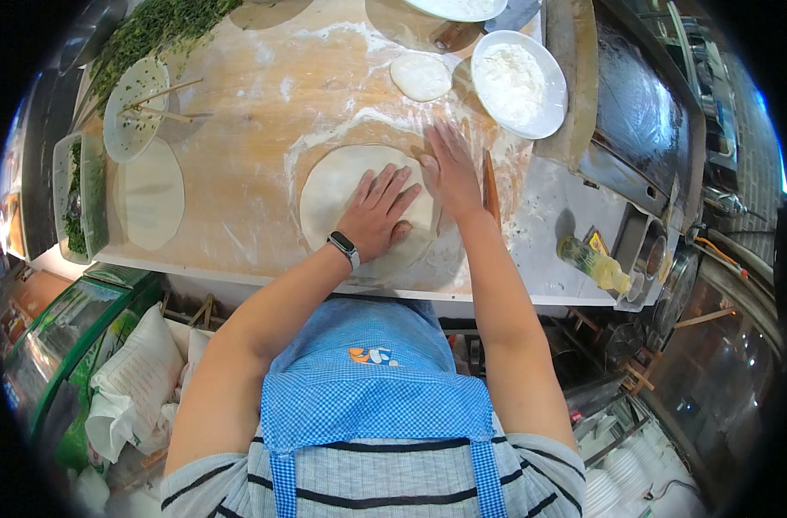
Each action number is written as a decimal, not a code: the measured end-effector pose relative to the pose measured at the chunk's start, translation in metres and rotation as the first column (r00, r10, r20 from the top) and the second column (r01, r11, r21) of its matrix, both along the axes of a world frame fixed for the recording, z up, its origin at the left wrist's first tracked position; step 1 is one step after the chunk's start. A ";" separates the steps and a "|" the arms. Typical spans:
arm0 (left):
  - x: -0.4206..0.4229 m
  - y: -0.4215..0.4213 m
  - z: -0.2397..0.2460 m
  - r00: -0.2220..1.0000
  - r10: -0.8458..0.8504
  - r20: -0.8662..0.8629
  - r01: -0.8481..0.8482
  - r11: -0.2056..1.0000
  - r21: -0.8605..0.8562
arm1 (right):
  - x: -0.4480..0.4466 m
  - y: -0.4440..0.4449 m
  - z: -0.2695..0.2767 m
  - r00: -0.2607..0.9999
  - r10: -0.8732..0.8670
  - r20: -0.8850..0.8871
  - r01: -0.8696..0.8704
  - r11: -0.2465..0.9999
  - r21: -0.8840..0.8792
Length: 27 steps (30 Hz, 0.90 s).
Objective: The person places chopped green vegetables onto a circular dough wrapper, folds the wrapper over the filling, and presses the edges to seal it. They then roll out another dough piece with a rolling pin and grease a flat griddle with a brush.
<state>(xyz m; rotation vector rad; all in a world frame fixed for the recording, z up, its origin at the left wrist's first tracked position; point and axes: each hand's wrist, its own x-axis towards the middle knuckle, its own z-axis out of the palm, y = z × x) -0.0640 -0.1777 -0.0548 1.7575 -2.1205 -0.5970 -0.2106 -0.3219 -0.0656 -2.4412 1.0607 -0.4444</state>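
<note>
A large round sheet of rolled dough [341, 188] lies on the floured wooden board before me. My left hand [380, 210], a fitness band on its wrist, rests flat on it with fingers spread. At the dough's right edge my right hand [451, 165] lies palm down, fingers on the floured surface. Just right of that hand is a wooden rolling pin [492, 188], partly hidden by the forearm. A smaller dough round [422, 76] lies farther back, beside a white bowl of flour [552, 97]. Another flat dough sheet [150, 201] is at the left.
At the left stand a speckled white bowl [137, 139] with chopsticks [166, 115] and a plastic container of chopped greens [95, 213]. A heap of greens [154, 32] lies behind. A squeeze bottle [594, 264] is at the right, near a metal griddle [646, 110].
</note>
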 end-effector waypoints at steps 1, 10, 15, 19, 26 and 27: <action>0.000 -0.001 0.002 1.000 0.003 0.000 -0.003 1.000 0.008 | 0.004 -0.002 -0.003 0.999 0.021 -0.031 -0.021 1.000 -0.010; 0.008 -0.009 0.004 0.989 0.141 -0.047 -0.143 0.989 -0.042 | 0.022 -0.010 -0.006 0.987 0.142 -0.074 -0.133 0.984 0.120; 0.019 -0.015 0.005 0.979 0.204 -0.009 -0.205 0.977 -0.057 | 0.033 -0.021 -0.004 0.968 0.212 -0.135 -0.207 0.977 0.050; 0.022 -0.016 0.003 0.973 0.227 -0.052 -0.229 0.972 -0.042 | 0.053 -0.022 -0.001 0.945 0.278 -0.171 -0.268 0.960 0.078; 0.031 -0.011 0.000 0.957 0.277 -0.091 -0.283 0.957 -0.059 | 0.076 -0.030 0.000 0.928 0.324 -0.185 -0.303 0.944 0.134; 0.032 -0.010 0.002 0.953 0.284 -0.106 -0.292 0.954 -0.067 | 0.079 -0.028 0.000 0.918 0.322 -0.230 -0.305 0.946 0.108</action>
